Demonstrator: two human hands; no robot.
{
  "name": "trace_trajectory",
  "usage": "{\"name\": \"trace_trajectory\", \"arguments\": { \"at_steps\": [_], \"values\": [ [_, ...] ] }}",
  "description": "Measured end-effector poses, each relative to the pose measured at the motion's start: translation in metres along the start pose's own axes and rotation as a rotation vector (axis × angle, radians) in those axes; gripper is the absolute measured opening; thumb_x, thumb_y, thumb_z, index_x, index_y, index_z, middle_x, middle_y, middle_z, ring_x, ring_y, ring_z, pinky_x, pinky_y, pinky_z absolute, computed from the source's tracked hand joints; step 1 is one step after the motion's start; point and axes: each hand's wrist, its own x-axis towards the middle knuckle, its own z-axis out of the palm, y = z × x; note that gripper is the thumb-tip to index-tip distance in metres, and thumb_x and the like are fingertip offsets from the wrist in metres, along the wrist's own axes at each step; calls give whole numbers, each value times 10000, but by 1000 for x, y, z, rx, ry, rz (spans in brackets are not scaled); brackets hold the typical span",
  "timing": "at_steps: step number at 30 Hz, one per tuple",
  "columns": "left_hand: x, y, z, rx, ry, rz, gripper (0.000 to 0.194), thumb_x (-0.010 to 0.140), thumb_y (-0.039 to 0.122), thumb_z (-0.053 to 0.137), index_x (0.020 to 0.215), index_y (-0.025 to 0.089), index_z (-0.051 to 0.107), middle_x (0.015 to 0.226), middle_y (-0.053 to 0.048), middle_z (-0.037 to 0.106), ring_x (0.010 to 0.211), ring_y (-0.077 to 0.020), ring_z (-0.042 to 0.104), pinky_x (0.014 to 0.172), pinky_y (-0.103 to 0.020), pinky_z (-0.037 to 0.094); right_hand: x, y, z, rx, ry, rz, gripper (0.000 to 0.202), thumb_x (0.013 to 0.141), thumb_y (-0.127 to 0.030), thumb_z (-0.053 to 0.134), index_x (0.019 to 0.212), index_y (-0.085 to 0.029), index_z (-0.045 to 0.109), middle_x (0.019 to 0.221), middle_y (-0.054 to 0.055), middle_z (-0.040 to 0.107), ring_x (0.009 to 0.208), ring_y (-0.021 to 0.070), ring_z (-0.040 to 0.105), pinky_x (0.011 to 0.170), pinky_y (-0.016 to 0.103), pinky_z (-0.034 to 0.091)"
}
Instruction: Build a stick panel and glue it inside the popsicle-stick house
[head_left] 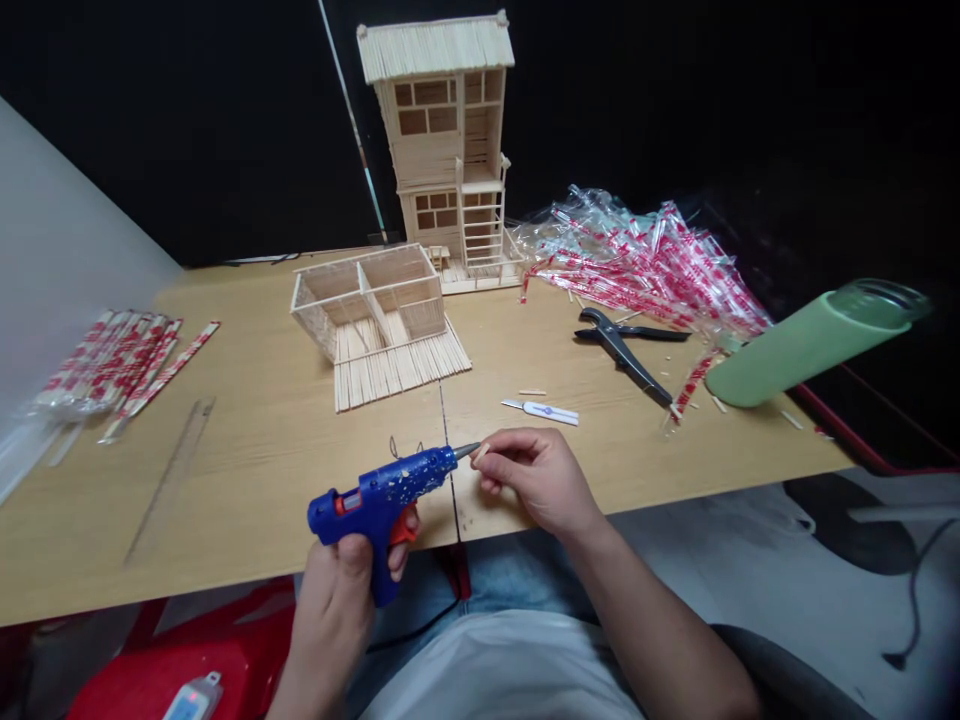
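Lettering: red print marks the crumpled clear plastic wrappers (652, 255) heaped at right and the bundle of wrapped pale sticks (112, 365) at left, too small to read.
Emblem: a dark mark, illegible, on the slim white-handled craft knife (553, 412).
Screen: on a white palm-sized device (196, 697) lying on a red seat (240, 645) at lower left, its display unreadable.
Left hand (337, 580): grip wrapped around the handle of a blue plastic glue gun (397, 485), fingers at its orange trigger, above the near edge.
Right hand (544, 480): grip pinched narrow on a small pale wooden piece (482, 455) at the gun's tapered metal nozzle (466, 450); contact between the two cannot be told.
Light wood-grain bench (255, 540): a dark seam runs across it from the near edge; a clear ruler (169, 485) lies left, a black plier-like tool (619, 350) and a green cylindrical container (806, 350) right.
Two-storey house of pale wooden sticks (424, 155): at the back, behind a roofless two-room stick box (420, 310).
Room: black backdrop (225, 130), pale panel (67, 260) at left, grey floor (697, 560).
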Motion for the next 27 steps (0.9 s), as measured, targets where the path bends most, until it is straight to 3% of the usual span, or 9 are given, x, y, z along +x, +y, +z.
{"name": "trace_trajectory", "arguments": {
  "at_steps": [7,17,27],
  "values": [
    [-5,-3,-2,277,22,118,671,888,742,399,808,143,688,621,-62,579,560,-173,508,541,-294,382,-1,-1,2,-25,34,23,205,611,-306,888,716,-177,769,621,11,713,486,106,618,488,214,532],
    [-7,-10,-4,378,71,173,646,897,731,395,819,152,672,651,-67,592,550,-168,513,531,-294,395,-1,-5,4,-32,45,26,253,563,-326,911,698,-175,760,609,5,702,476,109,612,479,224,532],
    [-7,-10,-6,476,53,205,662,918,727,320,724,177,634,595,-52,557,566,-191,505,562,-307,369,-2,-6,4,-49,33,27,246,599,-355,888,718,-172,774,621,16,707,481,109,610,485,226,537]
  ]
}}
